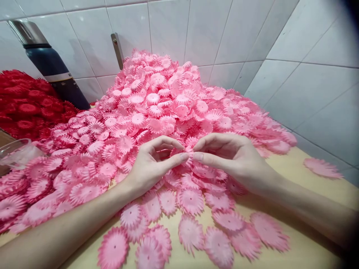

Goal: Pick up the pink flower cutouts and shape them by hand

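Observation:
My left hand and my right hand meet at the front of a big heap of pink fringed flower discs. Both thumbs and forefingers are pinched close together, tip facing tip. Between them shows a pink flower disc, partly hidden by the fingers and hard to tell from the heap behind. Single discs lie below my hands, such as a darker pink one with a small hole at its centre and a paler one.
A dark blue bottle with a steel cap leans at the back left beside a heap of red discs. A clear plastic cup lies at the left edge. White tiled walls close off the back and right of the pale yellow table.

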### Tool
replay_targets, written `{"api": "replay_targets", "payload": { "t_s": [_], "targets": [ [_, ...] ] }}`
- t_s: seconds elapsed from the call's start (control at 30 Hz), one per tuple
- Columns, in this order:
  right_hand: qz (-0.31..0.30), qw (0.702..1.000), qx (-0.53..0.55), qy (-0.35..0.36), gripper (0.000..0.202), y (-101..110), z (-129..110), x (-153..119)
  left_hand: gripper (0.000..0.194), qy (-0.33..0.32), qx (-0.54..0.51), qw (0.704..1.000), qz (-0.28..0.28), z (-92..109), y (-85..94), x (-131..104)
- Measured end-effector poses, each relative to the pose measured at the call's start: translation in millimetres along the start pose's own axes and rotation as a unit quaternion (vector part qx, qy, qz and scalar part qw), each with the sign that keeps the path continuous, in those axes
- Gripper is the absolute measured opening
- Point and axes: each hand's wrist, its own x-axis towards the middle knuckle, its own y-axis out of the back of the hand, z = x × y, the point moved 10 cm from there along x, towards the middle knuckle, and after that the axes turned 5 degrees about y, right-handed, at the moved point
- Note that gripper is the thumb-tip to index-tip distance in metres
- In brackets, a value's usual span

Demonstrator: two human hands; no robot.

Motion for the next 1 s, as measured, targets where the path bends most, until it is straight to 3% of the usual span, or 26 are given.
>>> {"api": "replay_targets", "payload": {
  "t_s": [0.37,0.5,0.7,1.0],
  "targets": [
    [0.027,0.999,0.003,-0.03,0.023,7,8,-2,0.009,-0.004,0.018,1.0,-0.02,-1,-2.9,1],
    [0.02,0.998,0.014,-0.051,0.027,6,10,-3,0.001,0.026,0.036,0.999,-0.026,-2,-5.3,-2],
    [0.027,0.998,0.025,-0.053,0.029,5,9,-3,0.016,0.028,0.07,0.997,-0.028,0,-7.8,-3],
    [0.013,1.0,0.009,-0.011,0.019,0,3,0,0.019,0.038,0.077,0.996,-0.027,-7,-4.4,-3]
  ]
}}
